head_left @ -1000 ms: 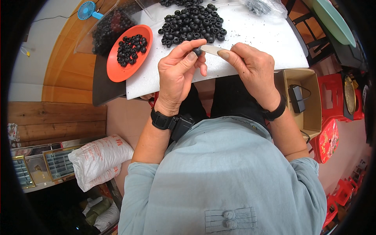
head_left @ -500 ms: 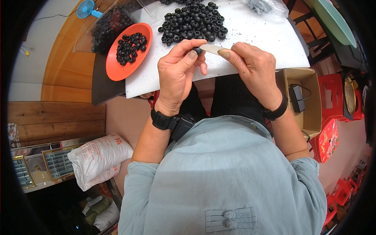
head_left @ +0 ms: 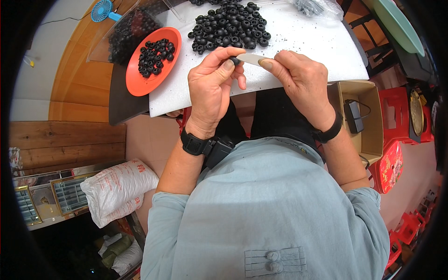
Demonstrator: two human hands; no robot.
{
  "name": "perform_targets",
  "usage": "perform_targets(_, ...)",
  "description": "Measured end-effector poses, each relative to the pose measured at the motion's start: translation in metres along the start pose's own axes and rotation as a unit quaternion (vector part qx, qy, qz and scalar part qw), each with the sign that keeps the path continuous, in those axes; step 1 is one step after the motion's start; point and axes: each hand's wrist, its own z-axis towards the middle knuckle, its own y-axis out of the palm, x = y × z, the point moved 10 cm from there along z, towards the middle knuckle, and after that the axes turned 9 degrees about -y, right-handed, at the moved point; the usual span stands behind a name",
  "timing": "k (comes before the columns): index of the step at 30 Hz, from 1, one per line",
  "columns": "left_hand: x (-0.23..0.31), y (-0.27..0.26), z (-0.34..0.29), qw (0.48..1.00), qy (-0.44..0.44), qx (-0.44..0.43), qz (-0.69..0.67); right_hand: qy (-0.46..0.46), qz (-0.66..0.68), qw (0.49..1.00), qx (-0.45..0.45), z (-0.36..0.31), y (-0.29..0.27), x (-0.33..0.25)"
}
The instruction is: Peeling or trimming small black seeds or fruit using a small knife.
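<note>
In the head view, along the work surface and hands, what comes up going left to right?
blue fan → orange plate of black pieces → left hand → small black piece → pale flat blade → right hand → cardboard box → red stool

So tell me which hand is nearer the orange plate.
Left. The left hand is just right of the orange plate; the right hand lies farther right, beyond the left hand.
</note>
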Motion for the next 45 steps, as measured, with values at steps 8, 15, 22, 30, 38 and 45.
perform_targets(8, -0.001, -0.002, 0.001, 1.0, -0.009, -0.004, -0.012, 0.007, 0.018, 1.0, -0.001, 0.0, 0.001, 0.003)
perform_targets(15, -0.001, 0.003, 0.003, 0.999, -0.022, -0.038, -0.007, 0.017, 0.051, 0.998, -0.013, -0.001, 0.0, 0.008)
perform_targets(22, 0.001, 0.007, 0.002, 1.0, -0.019, -0.004, -0.005, 0.119, 0.227, 0.965, 0.052, -0.012, -0.001, 0.029)
perform_targets(30, 0.001, 0.008, -0.001, 0.999, -0.038, -0.016, 0.029, 0.084, 0.115, 0.989, 0.04, -0.004, -0.003, 0.012)
perform_targets(38, 0.057, -0.028, -0.006, 0.976, 0.05, 0.089, 0.194, 0.031, 0.148, 0.988, 0.022, -0.008, -0.009, 0.01)
perform_targets(45, 0.153, -0.079, 0.001, 0.721, 0.137, 0.212, 0.645, 0.161, 0.319, 0.934, 0.013, -0.016, -0.001, 0.035)
